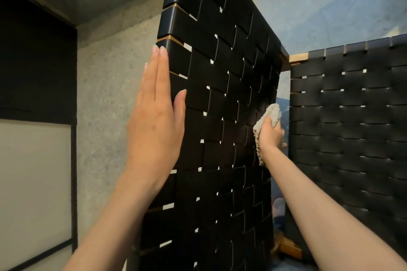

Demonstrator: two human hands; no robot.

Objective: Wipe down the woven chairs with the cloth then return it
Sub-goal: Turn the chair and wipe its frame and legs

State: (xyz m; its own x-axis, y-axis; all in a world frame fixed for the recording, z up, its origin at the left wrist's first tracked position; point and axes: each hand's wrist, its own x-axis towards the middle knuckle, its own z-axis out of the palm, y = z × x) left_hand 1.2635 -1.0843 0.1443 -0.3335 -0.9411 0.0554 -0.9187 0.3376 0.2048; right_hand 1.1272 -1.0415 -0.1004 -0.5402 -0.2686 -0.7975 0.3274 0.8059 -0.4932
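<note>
Black woven webbing of one chair (pixel 220 116) filled the space between the two hands, its wooden frame showing at the strap edges. Beyond the right hand (pixel 269 133) stood a second woven chair (pixel 348 130), its panel meeting the first at a corner. The left hand (pixel 155 114) lay flat with straight, close fingers against the near edge of the first chair. The right hand gripped a bunched pale cloth (pixel 267 114), pressing it to the webbing at the far edge.

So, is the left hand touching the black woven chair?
Touching. The head view shows the left hand flat against the woven chair, thumb on its straps.
</note>
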